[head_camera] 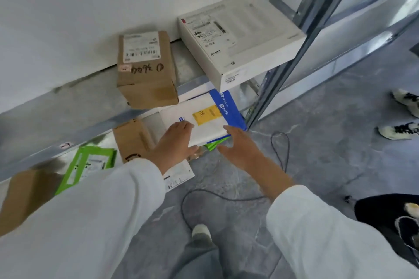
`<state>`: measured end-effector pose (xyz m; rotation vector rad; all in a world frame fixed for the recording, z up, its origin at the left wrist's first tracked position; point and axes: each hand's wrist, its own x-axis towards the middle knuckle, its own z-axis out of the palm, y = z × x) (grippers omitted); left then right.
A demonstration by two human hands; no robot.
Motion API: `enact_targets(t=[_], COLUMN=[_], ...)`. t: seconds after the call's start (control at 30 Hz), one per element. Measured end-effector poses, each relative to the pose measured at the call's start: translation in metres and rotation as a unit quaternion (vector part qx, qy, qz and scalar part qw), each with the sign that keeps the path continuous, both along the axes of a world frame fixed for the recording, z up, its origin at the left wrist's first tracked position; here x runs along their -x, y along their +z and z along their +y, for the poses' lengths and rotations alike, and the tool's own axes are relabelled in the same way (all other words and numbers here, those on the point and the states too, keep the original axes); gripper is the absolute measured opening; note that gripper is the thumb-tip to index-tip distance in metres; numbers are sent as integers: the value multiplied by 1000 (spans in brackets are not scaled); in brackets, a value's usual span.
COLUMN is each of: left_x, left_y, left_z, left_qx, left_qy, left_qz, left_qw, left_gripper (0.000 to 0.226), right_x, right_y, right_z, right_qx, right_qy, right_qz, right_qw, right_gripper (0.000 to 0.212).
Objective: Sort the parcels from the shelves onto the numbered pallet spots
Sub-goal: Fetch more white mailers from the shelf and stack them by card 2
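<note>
We stretch our left arm [90,210] and right arm [317,222] forward and down, left hand [174,142] palm-down with fingers straight, right hand [240,149] open beside it, thumb spread leftward.

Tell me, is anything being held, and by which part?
Not clearly yet. The left hand lies on the near-left corner of the white parcel, thumb at its edge; the right hand is open beside the near-right corner.
</note>
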<state>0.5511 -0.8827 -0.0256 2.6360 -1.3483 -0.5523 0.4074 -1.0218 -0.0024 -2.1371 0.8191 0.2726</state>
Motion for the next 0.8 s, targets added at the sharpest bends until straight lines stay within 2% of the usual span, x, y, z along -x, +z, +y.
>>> enact_targets(t=[0.27,0.43,0.5,0.57,0.67,0.8], left_x=[-44,-68,-75,-82,-91,-101], left_y=[-104,-167,-184,-197,-212,-220], left_z=[-25,-37,-42,-48,-54,-51], left_qx=[-23,-49,-61,-63,-51,-54], left_qy=[-1,3,6,15,30,36], left_qz=[-48,-40,-32,-21,-11,-1], left_qw=[999,998,998,998,998,998], left_gripper=[65,69,69,67,64,61], right_x=[-55,-87,-94,-99,-109,-120], right_y=[-120,-211,-240,-262,-283,-290], right_z=[-23,-39,-41,-38,-30,-19], right_qx=[-93,-142,-237,-336,-455,-548], right_qy=[-50,-71,-143,-199,-292,-396], right_qz=[7,134,167,156,76,-58], right_qw=[994,978,946,907,838,734], right_gripper=[57,59,63,59,47,22])
